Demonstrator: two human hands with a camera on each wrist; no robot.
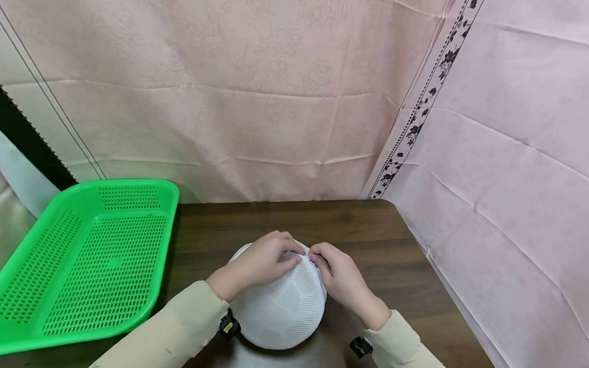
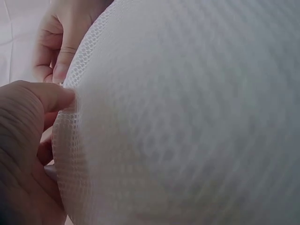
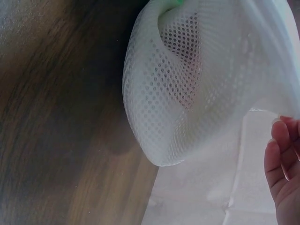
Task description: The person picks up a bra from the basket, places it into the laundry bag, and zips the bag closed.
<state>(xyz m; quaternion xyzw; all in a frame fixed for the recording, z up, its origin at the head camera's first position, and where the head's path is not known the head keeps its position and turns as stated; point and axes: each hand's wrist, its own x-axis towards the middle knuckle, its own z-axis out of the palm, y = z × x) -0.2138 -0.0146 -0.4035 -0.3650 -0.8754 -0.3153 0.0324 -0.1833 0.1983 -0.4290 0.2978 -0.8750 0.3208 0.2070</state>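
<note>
A round white mesh laundry bag (image 1: 284, 314) stands between the hands on the dark wooden table. My left hand (image 1: 264, 262) lies over its far upper edge, and the thumb and fingers pinch the mesh rim there. Close beside it, my right hand (image 1: 344, 276) pinches the same edge with thumb and forefinger; what exactly lies between those fingertips is too small to tell. In the left wrist view the mesh bag (image 2: 187, 103) fills most of the picture, both hands at its rim. In the right wrist view the bag (image 3: 154, 98) looks puffed and folded inward on one side.
An open green plastic basket (image 1: 114, 262) with perforated walls stands at the left of the wooden table (image 1: 378, 235). Pale patterned cloth (image 1: 248, 97) hangs behind the table and along its right side. A small black device is strapped at each wrist.
</note>
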